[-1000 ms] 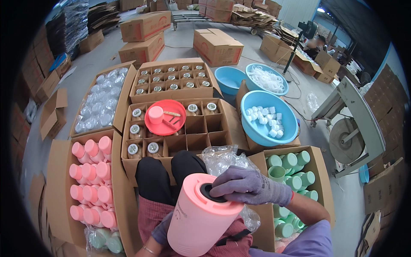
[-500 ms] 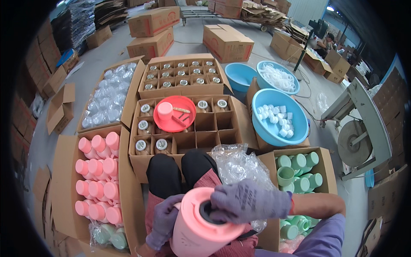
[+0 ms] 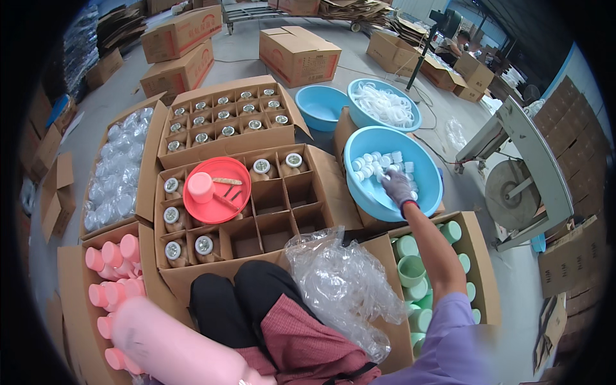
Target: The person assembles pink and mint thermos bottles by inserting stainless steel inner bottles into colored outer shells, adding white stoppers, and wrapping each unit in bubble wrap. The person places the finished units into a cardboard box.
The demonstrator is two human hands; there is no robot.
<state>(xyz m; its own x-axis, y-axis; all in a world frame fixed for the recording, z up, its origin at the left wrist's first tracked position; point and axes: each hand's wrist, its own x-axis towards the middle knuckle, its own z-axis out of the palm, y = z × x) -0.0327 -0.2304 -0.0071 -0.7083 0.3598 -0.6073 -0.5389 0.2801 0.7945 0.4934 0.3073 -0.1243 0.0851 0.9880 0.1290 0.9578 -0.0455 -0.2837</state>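
A large pink jug (image 3: 163,337) lies tilted across the lower left, its base toward the box of pink jugs and its other end by my lap. My left hand is out of sight. My right hand (image 3: 398,187), in a grey-purple glove, reaches into a blue basin (image 3: 357,194) of small white caps (image 3: 383,159). Its fingers curl down among the caps and seem closed on one; the fingertips are partly hidden.
A divided carton (image 3: 263,239) holds silvery-topped bottles, with a red tray (image 3: 226,168) on top. Pink jugs (image 3: 115,294) fill a left box; green containers (image 3: 410,270) fill a right one. Clear plastic bags (image 3: 340,276) lie by my knees. A machine frame (image 3: 536,160) stands at right.
My right hand has left the pink jug's opening and moved up and right into the basin. The jug has tipped over toward the left, and my left hand has dropped out of view.
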